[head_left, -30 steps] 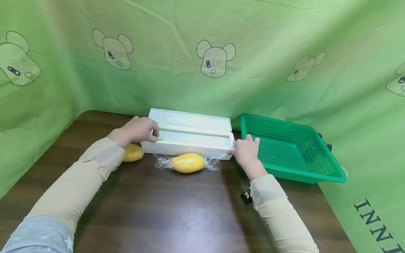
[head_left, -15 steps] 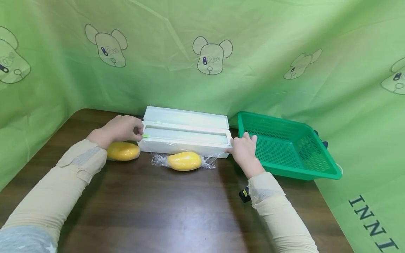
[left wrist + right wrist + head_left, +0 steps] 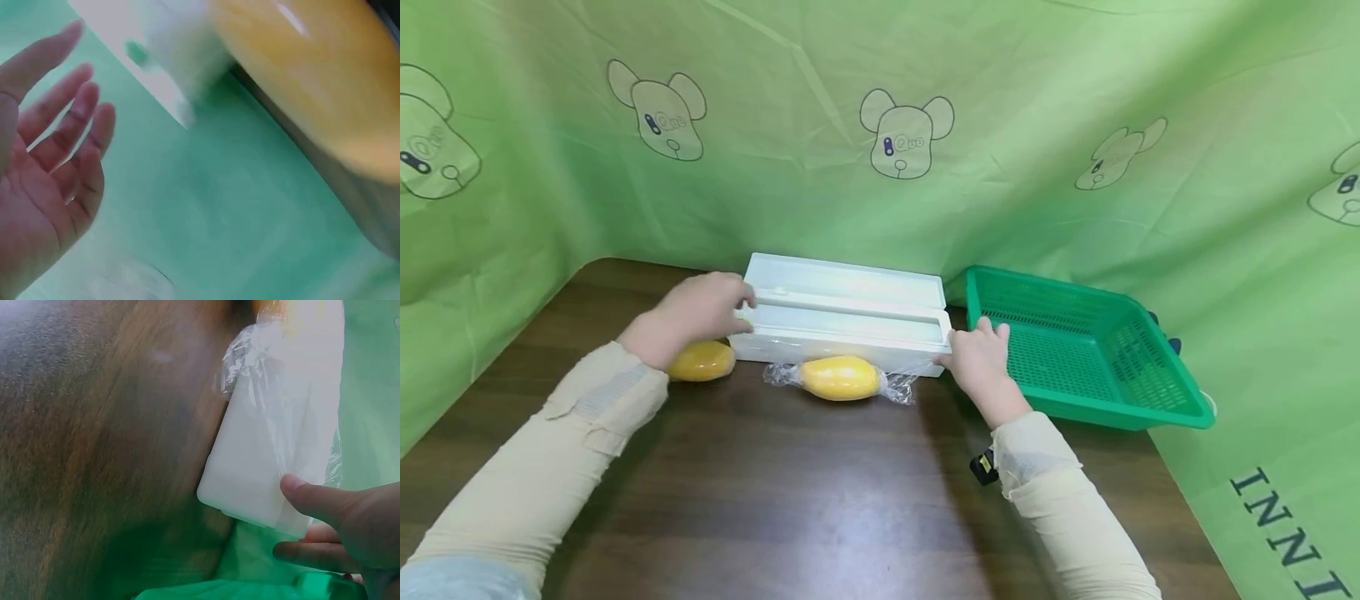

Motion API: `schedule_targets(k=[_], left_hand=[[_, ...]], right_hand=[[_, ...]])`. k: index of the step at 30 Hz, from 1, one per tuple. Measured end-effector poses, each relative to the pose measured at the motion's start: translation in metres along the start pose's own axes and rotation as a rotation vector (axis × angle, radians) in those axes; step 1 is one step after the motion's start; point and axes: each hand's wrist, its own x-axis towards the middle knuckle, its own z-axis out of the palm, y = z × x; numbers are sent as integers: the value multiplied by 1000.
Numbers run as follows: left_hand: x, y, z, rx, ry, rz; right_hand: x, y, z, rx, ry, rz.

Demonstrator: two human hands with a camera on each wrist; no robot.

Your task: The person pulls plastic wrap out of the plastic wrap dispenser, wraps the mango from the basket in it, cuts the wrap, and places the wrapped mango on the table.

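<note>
A white cling film dispenser [image 3: 850, 354] lies across the back of the table, its lid [image 3: 850, 279] raised. My left hand [image 3: 700, 312] is at its left end, fingers loosely bent beside the small green slider [image 3: 136, 54]. In the left wrist view nothing lies between those fingers. My right hand [image 3: 981, 358] grips the dispenser's right end; the thumb [image 3: 303, 490] presses the front face over the film. Directly before the dispenser sits a yellow mango [image 3: 840, 379] wrapped in clear film with twisted ends. Another mango [image 3: 702, 361] lies left, partly behind my left wrist.
A green plastic basket [image 3: 1097, 412] stands at the back right, close to my right hand. A small black object [image 3: 983, 467] with a yellow label lies beside my right wrist. A green curtain [image 3: 910, 217] hangs behind the table [image 3: 790, 500].
My left hand has moved left along the dispenser, and the green slider has gone with it to the left end. The fingers have since spread off the slider. My right hand stays put.
</note>
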Motion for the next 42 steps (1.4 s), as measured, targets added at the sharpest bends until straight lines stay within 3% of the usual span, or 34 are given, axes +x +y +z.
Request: schedule_targets(k=[2, 5, 8, 13, 19, 28, 33, 35, 38, 42], left_hand=[[4, 23, 10, -21, 28, 58], [10, 52, 32, -83, 20, 159], [11, 66, 49, -140, 23, 204], [10, 67, 64, -204, 88, 178], [11, 72, 77, -161, 38, 155], [15, 73, 86, -128, 0, 113], [15, 73, 89, -121, 22, 126], [15, 73, 89, -122, 22, 124], [15, 74, 90, -118, 22, 126], [15, 75, 91, -108, 25, 131]], right_hand=[[-2, 1, 0, 11, -2, 9], [-5, 2, -3, 41, -7, 14], [-9, 2, -7, 97, -19, -10], [-16, 0, -16, 210, -27, -49], [-16, -4, -22, 333, -18, -90], [-16, -12, -31, 560, -309, -154], [-19, -5, -37, 557, -397, -191], [-21, -5, -41, 542, -351, -192], [-27, -14, -47, 560, -176, -227], [-35, -41, -43, 587, 96, -408]])
